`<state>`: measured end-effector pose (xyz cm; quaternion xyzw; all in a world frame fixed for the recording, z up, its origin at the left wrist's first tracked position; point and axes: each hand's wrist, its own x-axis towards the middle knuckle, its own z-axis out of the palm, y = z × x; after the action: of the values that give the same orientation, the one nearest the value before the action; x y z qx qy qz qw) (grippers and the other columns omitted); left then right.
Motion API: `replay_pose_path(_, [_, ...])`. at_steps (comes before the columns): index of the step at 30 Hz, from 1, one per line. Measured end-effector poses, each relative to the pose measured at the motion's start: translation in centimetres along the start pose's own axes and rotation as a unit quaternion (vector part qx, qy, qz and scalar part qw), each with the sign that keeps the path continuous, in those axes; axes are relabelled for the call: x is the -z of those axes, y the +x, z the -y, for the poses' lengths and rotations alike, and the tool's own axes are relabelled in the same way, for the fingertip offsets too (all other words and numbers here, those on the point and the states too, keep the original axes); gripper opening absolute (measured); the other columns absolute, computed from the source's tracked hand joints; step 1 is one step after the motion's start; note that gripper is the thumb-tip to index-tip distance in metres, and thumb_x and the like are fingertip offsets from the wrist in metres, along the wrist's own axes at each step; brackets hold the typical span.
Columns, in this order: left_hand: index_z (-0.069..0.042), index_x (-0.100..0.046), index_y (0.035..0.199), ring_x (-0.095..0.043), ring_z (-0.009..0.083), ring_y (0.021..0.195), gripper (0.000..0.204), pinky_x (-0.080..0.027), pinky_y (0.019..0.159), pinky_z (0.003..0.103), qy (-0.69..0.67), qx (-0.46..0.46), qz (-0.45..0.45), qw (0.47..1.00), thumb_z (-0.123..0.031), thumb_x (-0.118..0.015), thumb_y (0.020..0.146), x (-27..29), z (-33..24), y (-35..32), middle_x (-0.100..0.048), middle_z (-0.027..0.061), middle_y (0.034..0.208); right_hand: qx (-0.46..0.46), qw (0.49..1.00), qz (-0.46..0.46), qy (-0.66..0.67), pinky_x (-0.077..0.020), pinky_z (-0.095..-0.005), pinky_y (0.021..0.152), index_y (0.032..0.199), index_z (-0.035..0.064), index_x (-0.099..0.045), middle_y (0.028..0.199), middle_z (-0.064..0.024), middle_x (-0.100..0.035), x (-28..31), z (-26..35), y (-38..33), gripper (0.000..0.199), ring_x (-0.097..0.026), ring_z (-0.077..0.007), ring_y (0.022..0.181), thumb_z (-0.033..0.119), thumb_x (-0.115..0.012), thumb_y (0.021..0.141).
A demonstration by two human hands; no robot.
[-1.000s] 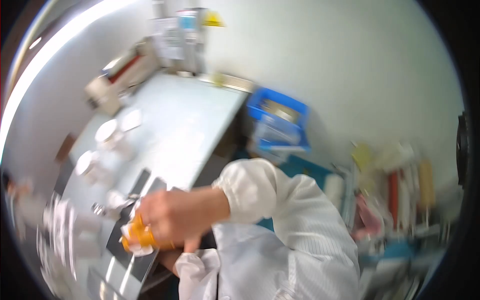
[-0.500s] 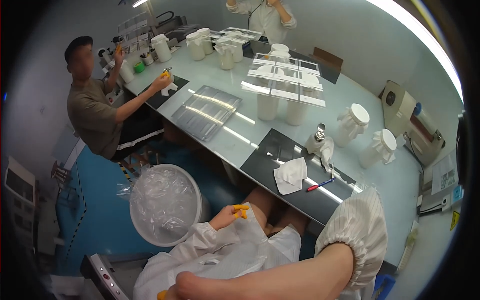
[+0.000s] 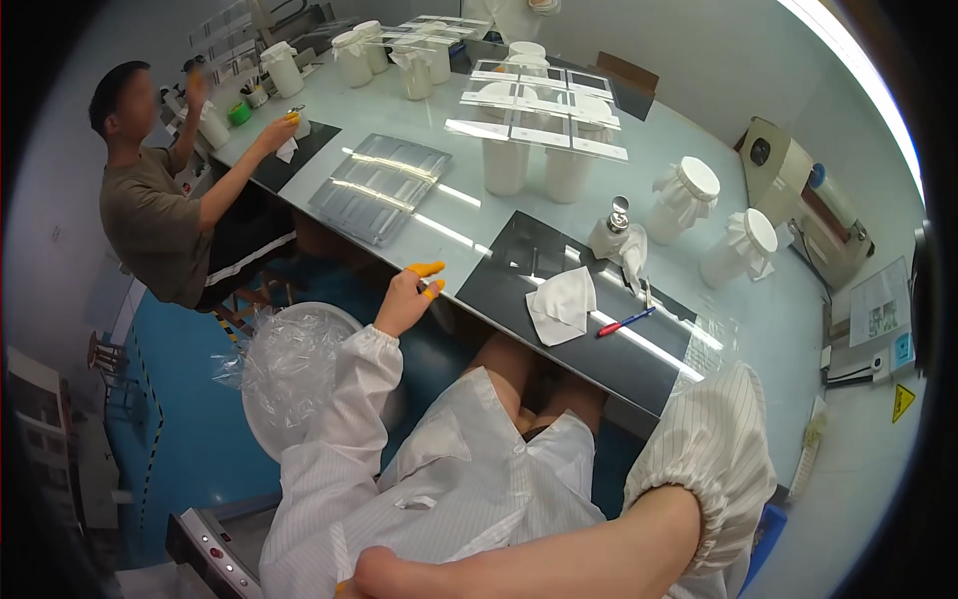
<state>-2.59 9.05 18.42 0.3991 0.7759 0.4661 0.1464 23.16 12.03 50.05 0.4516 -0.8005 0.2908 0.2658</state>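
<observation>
My left hand (image 3: 404, 301) is raised beside the table's front edge, with orange finger cots on its fingertips. Its fingers are spread and nothing shows between them. Close to it on the tabletop lies a clear plastic tray (image 3: 384, 188) with molded compartments. My right arm is bent across my body, and only part of my right hand (image 3: 377, 571) shows at the lower edge; its fingers are cut off or hidden. On the black mat (image 3: 509, 265) in front of me are a folded white cloth (image 3: 562, 304), a red and blue pen (image 3: 625, 321) and a metal-topped bottle (image 3: 609, 232).
Glass panels (image 3: 539, 112) rest across white cloth-covered jars (image 3: 504, 165). Two more jars (image 3: 687, 190) stand to the right. A bin of crumpled clear plastic (image 3: 299, 359) stands at my left. One co-worker (image 3: 160, 200) sits at the left, another person is at the far side.
My left hand has risen from my lap to the table's front edge. My right arm stays bent. The view has shifted, so the table appears further left and higher.
</observation>
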Motion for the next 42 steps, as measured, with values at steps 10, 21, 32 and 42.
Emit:
replay_pose_path(10, [-0.004, -0.046, 0.115, -0.035, 0.0297, 0.116, 0.049, -0.026, 0.096, 0.039, 0.371, 0.022, -0.078, 0.925, -0.028, -0.059, 0.074, 8.9, 13.6, 6.3, -0.044, 0.0147, 0.119, -0.164, 0.976, 0.036, -0.141, -0.0435, -0.0301, 0.056, 0.089, 0.0042, -0.059, 0.081, -0.0053, -0.056, -1.5, -2.9, -8.2, 0.023, -0.053, -0.0205, 0.066, 0.006, -0.063, 0.066])
replay_pose_path(21, [-0.002, -0.054, 0.101, -0.053, 0.0275, 0.091, 0.035, -0.042, 0.082, 0.035, 0.456, -0.071, -0.008, 0.887, -0.025, -0.056, 0.075, 8.7, 11.4, 7.6, -0.056, 0.0155, 0.095, -0.644, 0.748, -0.138, -0.082, -0.0441, -0.0264, 0.055, 0.090, 0.0040, -0.062, 0.076, -0.0117, -0.060, -10.8, -0.9, -26.3, 0.023, -0.056, -0.0225, 0.060, 0.002, -0.064, 0.068])
replay_pose_path(32, [0.003, -0.059, 0.081, -0.056, 0.0321, 0.061, 0.017, -0.046, 0.054, 0.036, 0.379, -0.167, -0.358, 0.837, -0.013, -0.054, 0.079, 20.2, 4.2, 6.0, -0.058, 0.0175, 0.070, -0.659, 0.714, -0.229, -0.060, -0.0461, -0.0231, 0.062, 0.095, 0.0010, -0.061, 0.082, -0.0120, -0.062, -11.8, -2.9, -25.6, 0.025, -0.060, -0.0182, 0.067, -0.002, -0.062, 0.070])
replay_pose_path(42, [0.001, -0.054, 0.092, -0.059, 0.0177, 0.052, 0.023, -0.049, 0.049, 0.024, -0.156, 0.009, -0.567, 0.809, -0.018, -0.042, 0.088, 28.0, 1.5, -10.3, -0.059, 0.0095, 0.074, -0.639, 0.745, -0.190, -0.012, -0.0459, -0.0239, 0.061, 0.094, 0.0012, -0.061, 0.081, -0.0121, -0.061, -13.2, -5.0, -25.5, 0.025, -0.059, -0.0214, 0.066, -0.003, -0.062, 0.070])
